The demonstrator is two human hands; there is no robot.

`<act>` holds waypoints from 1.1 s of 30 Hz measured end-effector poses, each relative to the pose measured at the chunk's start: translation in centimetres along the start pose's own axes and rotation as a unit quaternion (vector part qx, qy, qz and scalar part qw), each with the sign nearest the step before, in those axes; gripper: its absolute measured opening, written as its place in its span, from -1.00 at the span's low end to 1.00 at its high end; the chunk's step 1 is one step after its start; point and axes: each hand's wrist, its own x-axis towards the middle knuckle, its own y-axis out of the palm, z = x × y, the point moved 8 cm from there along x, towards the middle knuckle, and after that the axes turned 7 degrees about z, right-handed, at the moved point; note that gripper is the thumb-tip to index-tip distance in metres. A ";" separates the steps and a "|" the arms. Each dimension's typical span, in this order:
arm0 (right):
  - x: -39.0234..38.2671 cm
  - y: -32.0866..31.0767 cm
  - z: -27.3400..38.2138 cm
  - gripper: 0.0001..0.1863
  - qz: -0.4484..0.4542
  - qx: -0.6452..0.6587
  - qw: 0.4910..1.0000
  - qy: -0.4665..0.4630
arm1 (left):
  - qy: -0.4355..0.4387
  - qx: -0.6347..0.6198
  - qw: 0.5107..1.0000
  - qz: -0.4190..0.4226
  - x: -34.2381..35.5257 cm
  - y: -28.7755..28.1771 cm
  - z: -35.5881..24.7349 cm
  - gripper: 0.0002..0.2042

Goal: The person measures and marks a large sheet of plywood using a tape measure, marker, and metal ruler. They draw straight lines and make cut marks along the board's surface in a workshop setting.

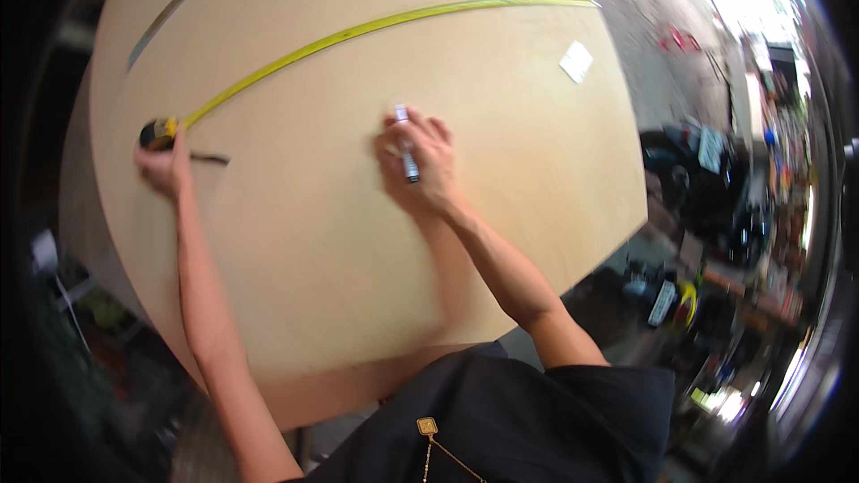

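Note:
A large pale wooden board (295, 241) lies before me. At its left side my left hand (164, 168) is closed round the black and yellow case of a tape measure (159, 133). The yellow blade (358, 30) runs out from the case across the board to its far right edge, and a dark strap hangs beside my fingers. Over the middle of the board, my right hand (425, 156) grips a marker (410, 163) with a pale barrel and a dark end. The right hand is apart from the tape and slightly blurred.
A thin metal strip (174, 13) lies at the board's far left. Near the far right edge is a small white piece of paper (576, 63). Beyond the right edge, dark clutter (707, 179) stands on the grey floor, with a round yellow item (686, 304) nearer me.

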 end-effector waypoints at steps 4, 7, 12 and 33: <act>0.1 -0.3 0.2 -0.69 0.023 -0.021 0.999 0.019 | 0.026 0.061 0.998 -0.023 -1.2 -1.1 -3.6 -0.21; -0.7 0.6 -0.3 -0.66 0.047 -0.039 0.998 -0.001 | -0.036 0.019 0.999 0.037 -2.1 -1.8 -3.6 -0.17; -0.3 0.8 -0.3 -0.72 0.033 -0.029 0.999 0.002 | -0.007 0.019 0.999 0.044 -2.8 -2.3 -3.2 -0.16; 12.4 10.9 6.1 -0.66 0.066 0.061 0.982 -0.165 | -0.021 0.016 1.000 0.006 1.3 -2.0 3.1 -0.12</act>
